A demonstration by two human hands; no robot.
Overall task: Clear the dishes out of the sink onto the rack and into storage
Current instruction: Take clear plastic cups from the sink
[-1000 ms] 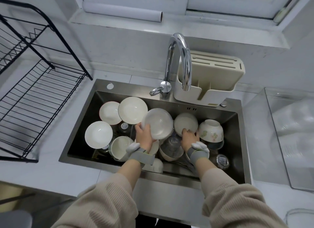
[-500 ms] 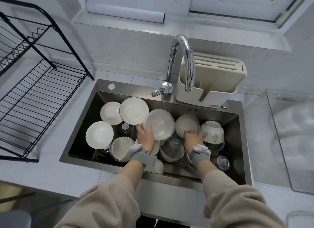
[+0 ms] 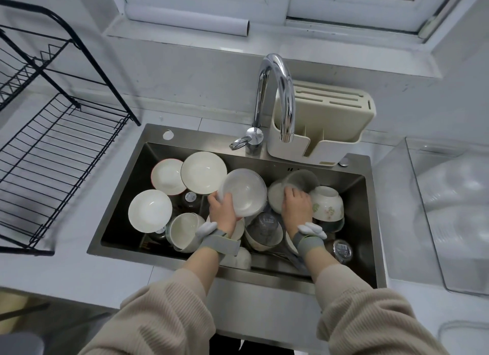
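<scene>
The steel sink (image 3: 148, 190) is full of white plates, bowls and glasses. My left hand (image 3: 222, 211) grips the near rim of a white bowl (image 3: 244, 191), tilted up in the middle of the sink. My right hand (image 3: 296, 205) holds a clear glass bowl (image 3: 301, 181), blurred and lifted toward the sink's back wall, above a white plate (image 3: 275, 195). A flowered bowl (image 3: 328, 203) lies just right of that hand. Three white plates (image 3: 203, 172) (image 3: 167, 176) (image 3: 149, 211) sit at the left. A black wire rack (image 3: 53, 153) stands on the left counter.
The chrome tap (image 3: 277, 90) arches over the sink's back, beside a cream knife and utensil holder (image 3: 325, 121). A clear plastic container (image 3: 449, 209) sits on the right counter. A white roll (image 3: 185, 18) lies on the window sill.
My right hand has lifted a clear glass bowl off the white plate, up toward the back of the sink. My left hand has kept hold of the tilted white bowl.
</scene>
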